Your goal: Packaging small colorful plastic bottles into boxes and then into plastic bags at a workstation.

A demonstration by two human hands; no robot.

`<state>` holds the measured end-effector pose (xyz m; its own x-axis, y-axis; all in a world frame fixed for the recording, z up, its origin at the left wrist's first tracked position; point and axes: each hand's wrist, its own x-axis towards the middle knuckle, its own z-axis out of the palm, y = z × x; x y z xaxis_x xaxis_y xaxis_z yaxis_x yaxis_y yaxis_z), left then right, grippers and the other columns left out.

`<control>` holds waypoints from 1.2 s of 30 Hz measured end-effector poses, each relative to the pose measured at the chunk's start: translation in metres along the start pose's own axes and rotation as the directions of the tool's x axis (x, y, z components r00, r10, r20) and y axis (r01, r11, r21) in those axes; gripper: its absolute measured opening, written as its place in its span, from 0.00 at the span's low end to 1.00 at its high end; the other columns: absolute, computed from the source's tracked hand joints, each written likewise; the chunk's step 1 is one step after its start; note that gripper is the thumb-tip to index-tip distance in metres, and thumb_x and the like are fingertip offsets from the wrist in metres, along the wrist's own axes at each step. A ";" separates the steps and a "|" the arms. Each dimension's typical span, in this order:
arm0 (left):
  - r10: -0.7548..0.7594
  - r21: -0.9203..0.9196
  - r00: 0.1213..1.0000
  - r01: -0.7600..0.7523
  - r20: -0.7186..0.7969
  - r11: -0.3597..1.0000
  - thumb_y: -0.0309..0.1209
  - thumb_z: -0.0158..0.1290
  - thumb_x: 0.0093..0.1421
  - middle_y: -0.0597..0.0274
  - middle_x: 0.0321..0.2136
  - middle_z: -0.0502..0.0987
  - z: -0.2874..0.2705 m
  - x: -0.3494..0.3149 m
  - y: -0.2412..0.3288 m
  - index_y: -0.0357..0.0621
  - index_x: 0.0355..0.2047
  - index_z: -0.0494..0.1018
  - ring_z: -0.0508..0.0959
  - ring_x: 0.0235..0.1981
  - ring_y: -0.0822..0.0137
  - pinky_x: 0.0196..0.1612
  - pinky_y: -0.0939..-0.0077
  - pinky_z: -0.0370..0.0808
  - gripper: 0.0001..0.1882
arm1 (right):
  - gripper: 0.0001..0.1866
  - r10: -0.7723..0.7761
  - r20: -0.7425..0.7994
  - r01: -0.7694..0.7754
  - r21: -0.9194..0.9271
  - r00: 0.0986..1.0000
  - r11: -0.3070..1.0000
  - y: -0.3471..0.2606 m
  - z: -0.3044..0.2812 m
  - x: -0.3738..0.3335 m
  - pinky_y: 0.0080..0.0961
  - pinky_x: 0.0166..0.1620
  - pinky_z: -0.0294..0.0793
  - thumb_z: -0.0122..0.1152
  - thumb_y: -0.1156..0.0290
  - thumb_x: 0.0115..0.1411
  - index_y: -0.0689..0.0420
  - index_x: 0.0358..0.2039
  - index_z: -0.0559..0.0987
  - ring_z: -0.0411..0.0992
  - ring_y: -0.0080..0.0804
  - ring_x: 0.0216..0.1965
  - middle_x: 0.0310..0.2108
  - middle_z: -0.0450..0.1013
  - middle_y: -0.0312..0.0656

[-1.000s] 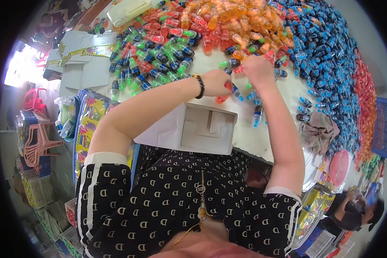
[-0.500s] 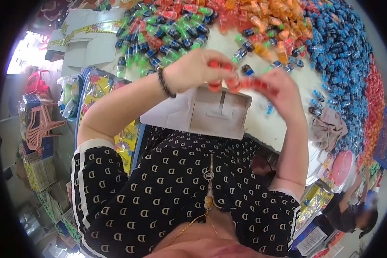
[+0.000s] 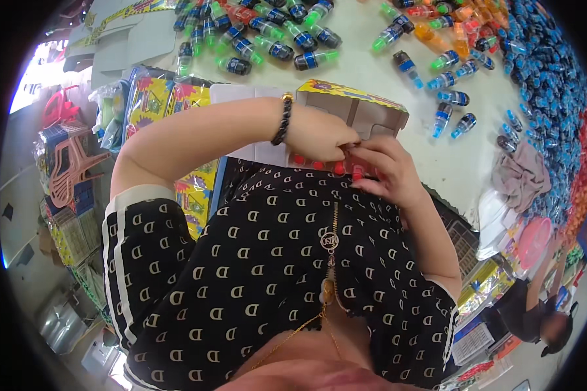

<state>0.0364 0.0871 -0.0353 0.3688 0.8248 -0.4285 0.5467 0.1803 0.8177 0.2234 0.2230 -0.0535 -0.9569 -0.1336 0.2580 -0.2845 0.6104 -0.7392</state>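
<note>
An open cardboard box [image 3: 379, 112] with a yellow printed edge lies in front of my body, its white flap [image 3: 241, 94] spread to the left. Small red bottles [image 3: 319, 165] stand in a row along the box's near side. My left hand [image 3: 319, 135] reaches into the box with its fingers curled down, and what they hold is hidden. Close against it, my right hand [image 3: 386, 168] has its fingers bent around a red bottle [image 3: 358, 173] at the row's right end. The fingertips of both hands nearly meet.
Loose bottles with green caps [image 3: 267, 26] lie beyond the box, and blue-capped bottles [image 3: 541, 72] are heaped at right. A crumpled cloth [image 3: 522, 174] lies at the table's right. Printed yellow packages [image 3: 151, 98] are stacked at left. Another person [image 3: 535, 313] is at lower right.
Both hands have come down from above the box into it, bringing the red bottles they carried. Red bottles now show along its near side. The view has shifted, with the box's printed edge now visible.
</note>
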 end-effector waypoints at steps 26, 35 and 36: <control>-0.294 0.089 0.369 0.742 -0.882 0.665 0.50 0.51 0.57 0.48 0.45 0.75 -0.208 0.112 -0.113 0.56 0.48 0.73 0.73 0.50 0.47 0.49 0.57 0.74 0.22 | 0.09 0.260 -0.499 -0.286 0.026 0.827 0.958 0.041 -0.068 0.022 0.24 0.43 0.71 0.57 0.81 0.57 0.61 0.39 0.79 0.75 0.35 0.38 0.35 0.76 0.44; -0.438 -0.478 0.377 -0.015 -0.816 0.878 0.22 0.59 0.50 0.51 0.43 0.75 -0.198 0.071 -0.058 0.38 0.59 0.56 0.79 0.41 0.62 0.42 0.68 0.78 0.37 | 0.15 0.002 -0.317 -0.150 -0.444 0.948 0.883 0.086 -0.070 0.093 0.31 0.45 0.73 0.60 0.81 0.52 0.55 0.41 0.79 0.73 0.43 0.42 0.43 0.74 0.42; -0.425 -0.535 0.451 -0.147 -0.785 0.832 0.21 0.58 0.51 0.54 0.42 0.75 -0.195 0.068 -0.051 0.39 0.58 0.58 0.79 0.41 0.62 0.41 0.68 0.78 0.34 | 0.17 -0.065 -0.243 -0.077 -0.531 0.968 0.844 0.100 -0.064 0.101 0.34 0.45 0.73 0.60 0.81 0.50 0.53 0.42 0.79 0.73 0.44 0.44 0.45 0.74 0.41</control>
<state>-0.1126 0.2388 -0.0315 -0.6560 0.7158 -0.2393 -0.0015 0.3159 0.9488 0.1021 0.3204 -0.0613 -0.8932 0.0208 0.4491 -0.1355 0.9401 -0.3129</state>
